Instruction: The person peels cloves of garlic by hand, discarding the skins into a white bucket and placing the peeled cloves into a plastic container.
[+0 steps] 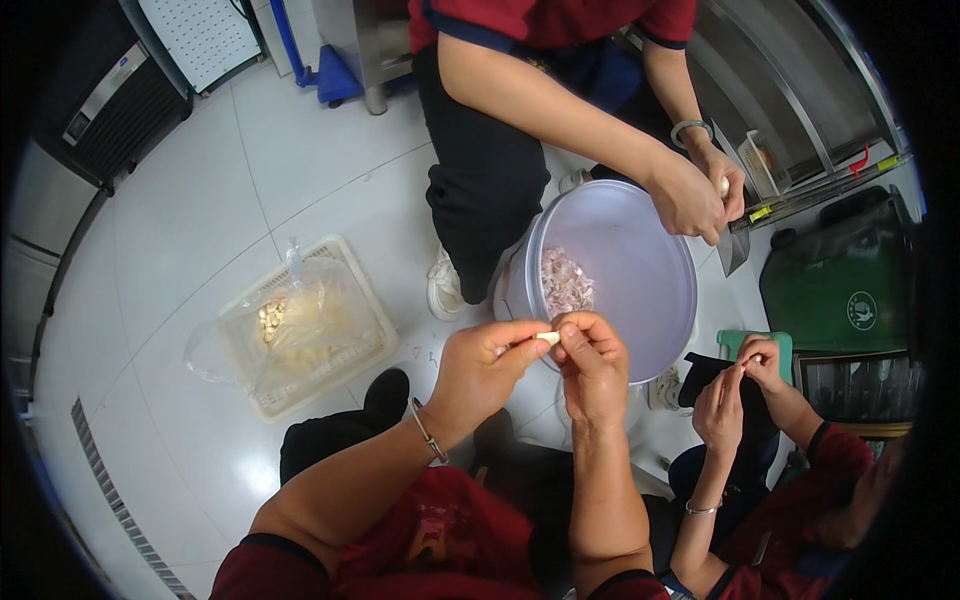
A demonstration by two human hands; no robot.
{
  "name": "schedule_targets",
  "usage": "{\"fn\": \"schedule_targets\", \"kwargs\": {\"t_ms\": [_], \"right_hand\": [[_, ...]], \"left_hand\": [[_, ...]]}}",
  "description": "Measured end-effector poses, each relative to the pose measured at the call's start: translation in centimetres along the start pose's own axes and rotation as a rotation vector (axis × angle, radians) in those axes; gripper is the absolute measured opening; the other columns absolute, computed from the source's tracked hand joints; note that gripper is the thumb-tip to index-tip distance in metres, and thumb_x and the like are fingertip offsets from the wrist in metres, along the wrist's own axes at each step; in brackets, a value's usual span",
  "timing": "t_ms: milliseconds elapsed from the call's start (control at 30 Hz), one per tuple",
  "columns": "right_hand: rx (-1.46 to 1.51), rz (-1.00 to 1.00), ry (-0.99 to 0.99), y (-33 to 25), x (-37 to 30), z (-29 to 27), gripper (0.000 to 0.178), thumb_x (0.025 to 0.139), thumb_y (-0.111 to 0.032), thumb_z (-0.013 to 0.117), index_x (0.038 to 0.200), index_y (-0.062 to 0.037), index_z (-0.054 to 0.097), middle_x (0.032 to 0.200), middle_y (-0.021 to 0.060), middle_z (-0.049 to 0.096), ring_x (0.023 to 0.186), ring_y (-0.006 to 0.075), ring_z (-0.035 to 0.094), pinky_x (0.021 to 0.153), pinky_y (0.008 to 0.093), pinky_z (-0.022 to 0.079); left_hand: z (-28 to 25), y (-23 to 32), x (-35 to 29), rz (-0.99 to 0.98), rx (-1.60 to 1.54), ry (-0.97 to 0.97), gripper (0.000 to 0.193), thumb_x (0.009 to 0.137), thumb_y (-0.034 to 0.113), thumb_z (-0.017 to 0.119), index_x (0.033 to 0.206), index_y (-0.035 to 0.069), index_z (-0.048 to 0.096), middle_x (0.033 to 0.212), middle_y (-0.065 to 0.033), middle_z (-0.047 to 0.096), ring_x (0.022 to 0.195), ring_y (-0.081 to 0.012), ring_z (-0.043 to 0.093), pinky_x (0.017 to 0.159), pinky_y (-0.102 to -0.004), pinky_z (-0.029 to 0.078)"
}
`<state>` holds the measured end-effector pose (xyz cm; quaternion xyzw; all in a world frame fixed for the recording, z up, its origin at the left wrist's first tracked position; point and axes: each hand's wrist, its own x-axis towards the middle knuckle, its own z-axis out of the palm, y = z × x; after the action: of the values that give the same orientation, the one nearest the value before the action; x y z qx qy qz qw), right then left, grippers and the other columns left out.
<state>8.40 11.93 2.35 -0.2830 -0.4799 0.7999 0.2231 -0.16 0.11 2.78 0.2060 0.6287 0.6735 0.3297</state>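
A pale garlic clove (547, 338) is pinched between my two hands, over the near rim of a large lavender bucket (640, 250). My left hand (485, 368), with a bracelet at the wrist, closes thumb and finger on one end of the clove. Thumb and fingers of my right hand (592, 365) press on its other end. Inside the bucket, at its left side, lies a heap of pinkish-white garlic skins (566, 280). Whether my curled left fingers hold anything more is hidden.
A co-worker's hands (700, 195) work a clove above the bucket's far rim; another's hands (735, 390) do likewise at right. On the floor at left, a cream basket (375, 345) holds a clear bag of peeled garlic cloves (270, 318). A green bin (835, 275) stands at right.
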Motion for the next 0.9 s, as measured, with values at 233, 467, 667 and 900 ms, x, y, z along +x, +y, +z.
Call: {"fn": "schedule_targets", "kwargs": {"t_ms": [233, 467, 667, 900], "right_hand": [[0.448, 0.221, -0.128, -0.3, -0.1, -0.7, 0.009, 0.088, -0.01, 0.058, 0.09, -0.0011, 0.061, 0.084, 0.005, 0.058, 0.07, 0.011, 0.052, 0.068, 0.0249, 0.044], [0.486, 0.14, -0.121, 0.2, -0.3, -0.3, 0.011, 0.089, -0.013, 0.058, 0.09, -0.0018, 0.059, 0.087, 0.0056, 0.057, 0.073, 0.012, 0.053, 0.072, 0.0262, 0.045], [0.255, 0.021, -0.085, -0.1, -0.8, 0.3, 0.012, 0.091, -0.013, 0.057, 0.086, -0.0016, 0.057, 0.087, 0.0052, 0.057, 0.071, 0.0127, 0.051, 0.069, 0.0238, 0.044], [-0.85, -0.666, -0.018, -0.9, -0.9, 1.6, 0.005, 0.084, -0.003, 0.059, 0.084, -0.0006, 0.055, 0.084, 0.007, 0.057, 0.072, 0.0132, 0.052, 0.065, 0.0238, 0.043]], "left_hand": [[0.6, -0.9, 0.2, 0.206, 0.027, -0.001, 0.018, 0.085, 0.009, 0.064, 0.102, 0.006, 0.069, 0.074, 0.0011, 0.063, 0.06, -0.0027, 0.051, 0.053, -0.0181, 0.041], [0.1, -0.3, 0.8, -0.201, -0.543, -0.215, 0.021, 0.091, 0.01, 0.056, 0.108, 0.0, 0.062, 0.077, -0.0028, 0.06, 0.058, -0.0055, 0.046, 0.052, -0.0198, 0.038], [-0.4, -1.6, 1.4, -0.324, -0.813, -0.281, 0.022, 0.092, 0.011, 0.054, 0.11, -0.001, 0.059, 0.085, -0.0067, 0.06, 0.06, -0.0074, 0.044, 0.054, -0.0207, 0.037], [-0.3, -0.9, 1.1, -0.256, -0.585, -0.136, 0.029, 0.087, 0.007, 0.061, 0.114, -0.004, 0.057, 0.087, -0.0062, 0.061, 0.062, -0.0074, 0.046, 0.054, -0.0212, 0.038]]}}
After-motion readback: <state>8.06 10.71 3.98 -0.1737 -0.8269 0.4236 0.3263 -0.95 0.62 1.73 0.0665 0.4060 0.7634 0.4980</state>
